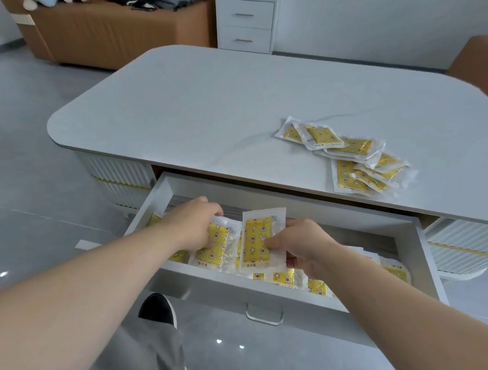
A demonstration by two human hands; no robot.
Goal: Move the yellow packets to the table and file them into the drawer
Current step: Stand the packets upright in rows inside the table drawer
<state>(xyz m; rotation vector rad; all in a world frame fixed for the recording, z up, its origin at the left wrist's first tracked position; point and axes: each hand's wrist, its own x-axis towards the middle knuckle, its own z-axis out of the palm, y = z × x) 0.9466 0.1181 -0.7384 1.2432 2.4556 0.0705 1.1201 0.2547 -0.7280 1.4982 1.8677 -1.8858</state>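
Yellow packets (284, 277) fill the open drawer (230, 288), where the right hand (302, 245) pinches an upright packet (258, 240). Just left of it, the left hand (195, 222) grips a second packet (216, 251). Beyond both hands, loose packets (350, 157) lie heaped on the table (184, 109).

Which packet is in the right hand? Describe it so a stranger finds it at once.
Start at the grey table; its drawer is pulled open below the near edge. Over the drawer's middle, the right hand pinches one yellow packet. It alone stands upright, above the flat packets, right of the second packet in the left hand.
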